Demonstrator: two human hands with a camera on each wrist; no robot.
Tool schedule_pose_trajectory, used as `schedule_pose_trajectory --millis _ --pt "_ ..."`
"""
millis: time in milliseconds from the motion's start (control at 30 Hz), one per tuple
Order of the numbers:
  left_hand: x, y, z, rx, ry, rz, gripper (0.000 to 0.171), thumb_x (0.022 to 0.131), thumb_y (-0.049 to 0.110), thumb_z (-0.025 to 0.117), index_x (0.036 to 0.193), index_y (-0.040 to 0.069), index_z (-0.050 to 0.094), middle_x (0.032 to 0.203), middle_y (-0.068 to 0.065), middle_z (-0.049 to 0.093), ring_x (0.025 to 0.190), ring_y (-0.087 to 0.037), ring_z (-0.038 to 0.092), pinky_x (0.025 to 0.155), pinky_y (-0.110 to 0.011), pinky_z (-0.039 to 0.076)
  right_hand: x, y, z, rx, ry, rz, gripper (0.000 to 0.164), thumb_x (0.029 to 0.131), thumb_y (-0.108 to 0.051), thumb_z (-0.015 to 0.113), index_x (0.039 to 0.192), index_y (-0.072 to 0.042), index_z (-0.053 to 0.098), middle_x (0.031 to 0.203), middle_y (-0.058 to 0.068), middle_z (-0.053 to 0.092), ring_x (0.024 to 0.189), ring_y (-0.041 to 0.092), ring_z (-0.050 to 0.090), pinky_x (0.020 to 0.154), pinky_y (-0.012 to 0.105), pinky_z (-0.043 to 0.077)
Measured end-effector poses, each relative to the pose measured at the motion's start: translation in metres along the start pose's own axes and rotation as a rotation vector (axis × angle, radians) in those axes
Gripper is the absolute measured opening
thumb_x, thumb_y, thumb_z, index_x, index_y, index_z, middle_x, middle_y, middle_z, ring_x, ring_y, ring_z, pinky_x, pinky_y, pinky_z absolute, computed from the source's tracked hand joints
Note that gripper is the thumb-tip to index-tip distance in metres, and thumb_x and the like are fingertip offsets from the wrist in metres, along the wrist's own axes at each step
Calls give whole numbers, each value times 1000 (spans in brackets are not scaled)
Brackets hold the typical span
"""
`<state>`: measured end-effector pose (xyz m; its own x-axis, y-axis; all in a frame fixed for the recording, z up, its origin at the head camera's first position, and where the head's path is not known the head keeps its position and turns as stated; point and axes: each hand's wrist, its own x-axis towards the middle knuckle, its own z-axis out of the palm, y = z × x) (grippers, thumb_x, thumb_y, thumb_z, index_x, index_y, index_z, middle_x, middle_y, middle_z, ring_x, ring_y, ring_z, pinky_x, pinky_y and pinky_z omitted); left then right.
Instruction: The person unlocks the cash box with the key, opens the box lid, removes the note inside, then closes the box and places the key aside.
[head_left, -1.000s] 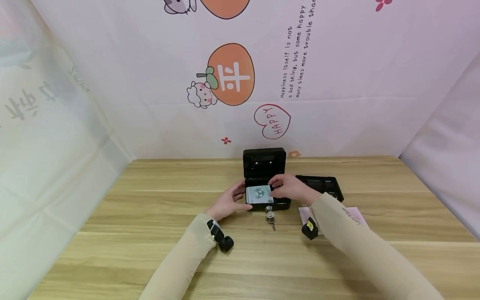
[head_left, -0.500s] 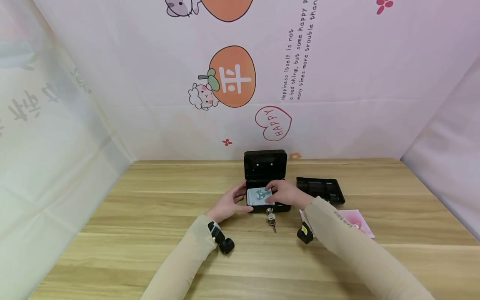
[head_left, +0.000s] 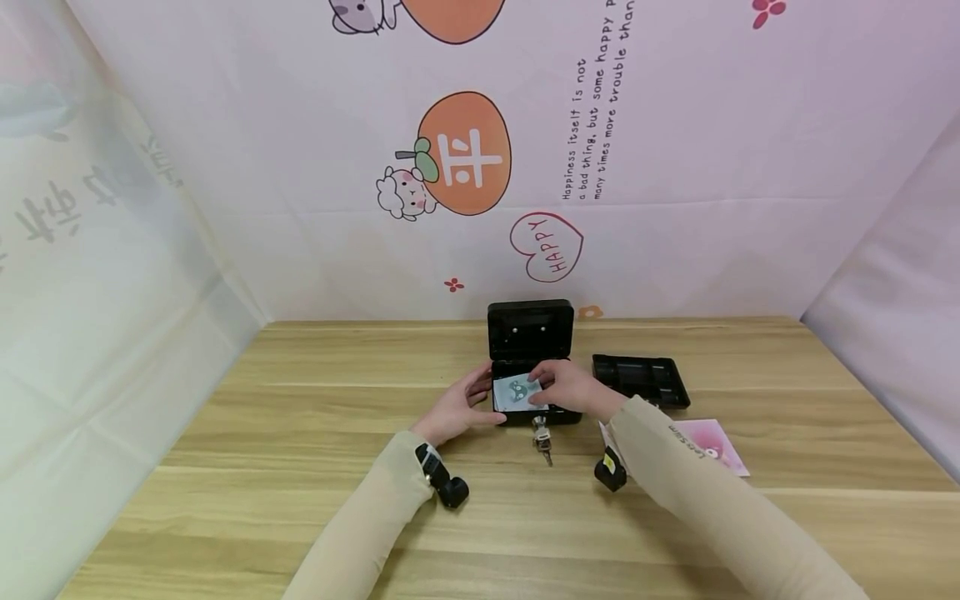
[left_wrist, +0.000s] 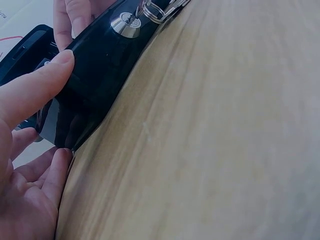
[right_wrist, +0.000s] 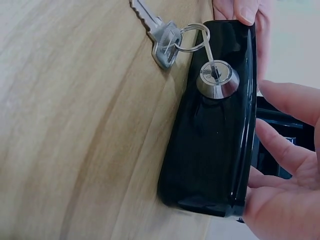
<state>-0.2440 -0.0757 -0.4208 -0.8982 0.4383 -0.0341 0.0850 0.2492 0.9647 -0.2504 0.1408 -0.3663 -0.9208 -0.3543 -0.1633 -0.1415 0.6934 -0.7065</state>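
A small black cash box [head_left: 529, 332] stands on the wooden table with its lid raised. My left hand [head_left: 459, 407] holds its left end, with the thumb on the front rim and the fingers at the side. Inside the box lies a pale card [head_left: 513, 392] printed with a grey-green cartoon figure. My right hand [head_left: 573, 388] reaches into the box and pinches the card near its right edge; the fingertips are partly hidden. From the round lock [right_wrist: 218, 79] on the front hangs a ring with a key [right_wrist: 167, 45], while another key sits in the lock.
To the right of the box lies a black compartment tray [head_left: 641, 379]. A pink printed card [head_left: 723, 450] is on the table under the right forearm, partly covered by the sleeve. A printed cloth wall [head_left: 675, 167] rises behind the table.
My right hand has shifted left over the pale card, and the card has turned slightly. The left hand stays on the box. More of the pink card shows beside the right sleeve.
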Motion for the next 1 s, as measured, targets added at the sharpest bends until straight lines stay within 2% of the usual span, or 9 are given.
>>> schedule_pose_trajectory --millis 133,333,500,833,1000 --pt "0 0 0 -2 -1 2 88 83 6 72 152 11 18 153 -16 27 138 -32 34 114 -43 33 -1 2 1 46 42 -18 31 86 -12 66 114 0 61 119 19 59 104 28 57 88 40 53" --pt "1 -2 -1 9 0 12 88 83 6 72 152 11 18 153 -16 27 138 -32 34 114 -42 33 1 5 4 170 81 -10 28 86 -3 62 113 4 59 118 22 57 86 20 61 73 30 57" --pt "2 -3 0 9 -1 8 88 83 7 72 152 11 18 153 -17 28 137 -32 34 114 -42 33 3 6 7 246 110 3 25 86 3 61 111 7 59 116 24 56 82 20 63 72 31 59" --pt "3 -2 0 13 4 12 89 82 6 73 152 11 19 153 -16 29 137 -32 35 114 -41 33 3 5 9 352 101 -8 26 87 5 61 111 9 56 94 16 57 73 16 61 69 32 60" --pt "2 -1 1 16 7 2 90 82 6 73 152 10 18 152 -15 29 137 -31 35 114 -40 34 5 9 6 384 95 22 35 88 3 60 121 5 50 95 14 58 75 16 61 72 33 60"
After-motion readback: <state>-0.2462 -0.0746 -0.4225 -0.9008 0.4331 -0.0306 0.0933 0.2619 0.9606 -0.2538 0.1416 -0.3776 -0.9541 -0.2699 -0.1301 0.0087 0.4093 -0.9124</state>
